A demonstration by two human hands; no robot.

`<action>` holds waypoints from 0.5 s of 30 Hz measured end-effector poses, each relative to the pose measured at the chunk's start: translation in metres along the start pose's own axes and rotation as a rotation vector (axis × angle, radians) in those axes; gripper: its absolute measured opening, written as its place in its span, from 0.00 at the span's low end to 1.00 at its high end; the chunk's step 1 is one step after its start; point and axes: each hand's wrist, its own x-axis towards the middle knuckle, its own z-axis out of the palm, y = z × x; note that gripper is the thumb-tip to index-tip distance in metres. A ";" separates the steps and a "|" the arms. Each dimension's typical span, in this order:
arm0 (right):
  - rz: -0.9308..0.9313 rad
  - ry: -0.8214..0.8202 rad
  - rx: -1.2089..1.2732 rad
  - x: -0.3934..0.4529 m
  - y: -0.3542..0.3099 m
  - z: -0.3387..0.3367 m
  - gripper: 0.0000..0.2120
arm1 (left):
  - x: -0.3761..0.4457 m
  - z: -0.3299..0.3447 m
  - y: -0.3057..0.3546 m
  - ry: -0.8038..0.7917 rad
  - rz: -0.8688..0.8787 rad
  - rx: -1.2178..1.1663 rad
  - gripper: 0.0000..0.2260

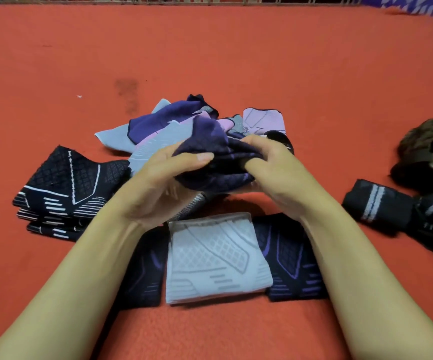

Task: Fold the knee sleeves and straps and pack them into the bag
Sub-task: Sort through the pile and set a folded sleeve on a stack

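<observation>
Red-orange blanket surface [210, 55] spreads under and well beyond both hands. Beyond the hands: loose pile of unfolded knee sleeves [173, 123], purple, grey and pink, overlapping. Left of the left hand: stack of folded black sleeves with white lines [64, 188]. Below the wrists, between the forearms: black-and-purple sleeves [290, 258] lying flat, with a folded grey sleeve [215, 258] on top of them. Right of the right hand, well apart: rolled black straps with grey stripes [402, 211]; behind them a dark bag [425, 157], partly cut off by the frame edge, opening unclear.

Held up between the hands: dark purple knee sleeve [218, 162], bunched. Left hand [158, 183] curls round its left side, thumb across the top. Right hand [275, 170] grips the right side, fingers tucked into the fabric.
</observation>
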 end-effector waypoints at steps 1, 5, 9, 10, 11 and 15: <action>0.029 -0.093 0.224 -0.004 -0.003 0.004 0.16 | 0.003 -0.005 0.000 0.101 0.009 0.065 0.18; 0.063 -0.400 0.788 -0.012 -0.007 0.015 0.26 | 0.014 -0.009 -0.007 0.336 0.012 0.231 0.14; 0.026 -0.577 0.758 -0.011 -0.009 0.007 0.31 | 0.013 -0.005 -0.005 0.385 -0.005 0.297 0.16; -0.022 -0.499 0.553 -0.009 -0.007 0.005 0.28 | 0.010 -0.007 -0.004 0.392 -0.001 0.296 0.18; -0.070 -0.337 0.302 -0.004 -0.003 0.004 0.24 | 0.009 -0.009 -0.003 0.390 0.014 0.300 0.18; -0.188 0.232 -0.262 0.011 0.012 0.010 0.12 | 0.004 -0.002 -0.009 0.310 0.063 0.361 0.16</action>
